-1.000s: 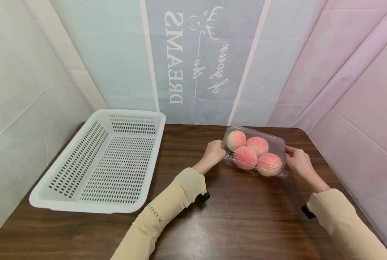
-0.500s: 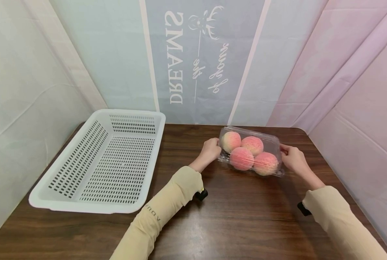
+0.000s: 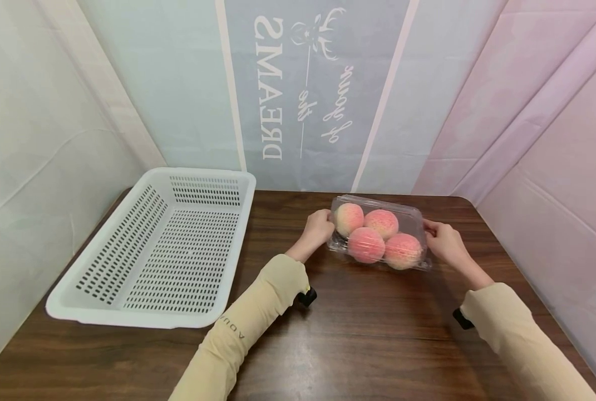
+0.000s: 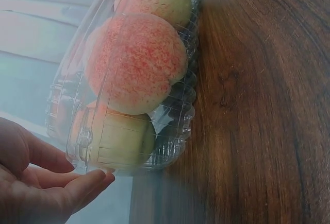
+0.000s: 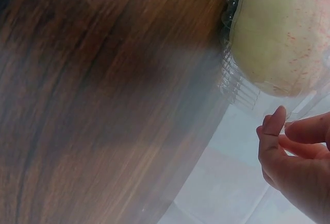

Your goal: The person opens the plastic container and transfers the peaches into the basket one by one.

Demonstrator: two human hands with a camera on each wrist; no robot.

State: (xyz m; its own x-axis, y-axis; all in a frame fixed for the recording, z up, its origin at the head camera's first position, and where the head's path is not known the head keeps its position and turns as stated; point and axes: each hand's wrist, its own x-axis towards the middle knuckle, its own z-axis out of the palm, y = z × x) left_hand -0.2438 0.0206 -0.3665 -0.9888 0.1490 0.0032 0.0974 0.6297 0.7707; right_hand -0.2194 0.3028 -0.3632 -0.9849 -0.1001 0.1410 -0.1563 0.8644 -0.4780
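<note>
Plastic box (image 3: 410, 224), pink-yellow peaches (image 3: 366, 245) — left hand (image 3: 318, 228), right hand (image 3: 446, 243), pinching opposite ends.

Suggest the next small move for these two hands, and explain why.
Probably shift the clear container gently leftward, toward the white basket, without tipping it: the left hand and right hand hold its opposite ends, four peach-like fruits sit loose-looking inside, and the basket stands apart on the left.

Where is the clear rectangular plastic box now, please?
In the head view, the box is right of centre, near the far edge of the brown wooden table, held between the left grip and right grip, right of the white perforated plastic basket.
</note>
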